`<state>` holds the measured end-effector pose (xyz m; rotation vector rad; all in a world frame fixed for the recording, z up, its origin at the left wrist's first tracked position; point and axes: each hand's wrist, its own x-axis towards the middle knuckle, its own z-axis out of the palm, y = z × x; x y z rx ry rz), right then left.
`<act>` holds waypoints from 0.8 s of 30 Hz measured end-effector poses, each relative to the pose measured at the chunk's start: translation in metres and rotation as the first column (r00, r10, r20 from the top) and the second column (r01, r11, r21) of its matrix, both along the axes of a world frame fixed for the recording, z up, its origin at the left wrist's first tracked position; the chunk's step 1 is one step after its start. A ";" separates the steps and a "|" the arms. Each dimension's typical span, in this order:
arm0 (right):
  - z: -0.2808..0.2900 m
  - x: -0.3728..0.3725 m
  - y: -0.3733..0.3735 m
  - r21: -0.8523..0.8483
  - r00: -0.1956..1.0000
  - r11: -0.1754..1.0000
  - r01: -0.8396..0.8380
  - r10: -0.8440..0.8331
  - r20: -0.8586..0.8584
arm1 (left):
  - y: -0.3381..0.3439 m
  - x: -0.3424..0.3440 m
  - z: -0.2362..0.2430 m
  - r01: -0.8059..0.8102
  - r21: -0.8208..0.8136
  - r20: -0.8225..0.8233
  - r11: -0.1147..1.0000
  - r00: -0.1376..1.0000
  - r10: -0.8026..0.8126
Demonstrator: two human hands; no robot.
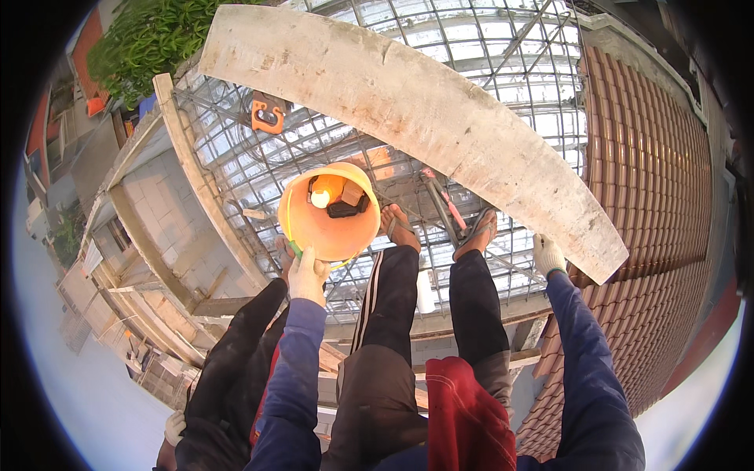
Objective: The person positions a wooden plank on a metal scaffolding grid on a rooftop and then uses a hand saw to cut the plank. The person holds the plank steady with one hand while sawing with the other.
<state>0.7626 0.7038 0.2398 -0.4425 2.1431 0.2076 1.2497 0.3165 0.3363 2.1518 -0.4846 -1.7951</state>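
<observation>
My left hand, in a pale knit glove, is closed round the green grip of the handle of an orange bucket. Inside the bucket are a round yellow-orange item, a black item and a brownish block, whose kinds I cannot make out. A long, stained board crosses in front of me. My right hand, also gloved, is closed at the board's near edge towards its right end; the fingertips are partly hidden there.
I stand in sandals on a steel rebar grid over shiny sheeting. A handsaw with an orange handle, a red-handled tool and a white cylinder lie on it. Another person's dark-trousered leg is close at left; roof tiles slope away right.
</observation>
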 end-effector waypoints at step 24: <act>0.235 0.219 0.084 0.043 0.868 0.904 0.426 -0.422 0.261 | -0.029 -0.008 0.213 -0.128 -0.022 0.119 0.992 0.984 0.129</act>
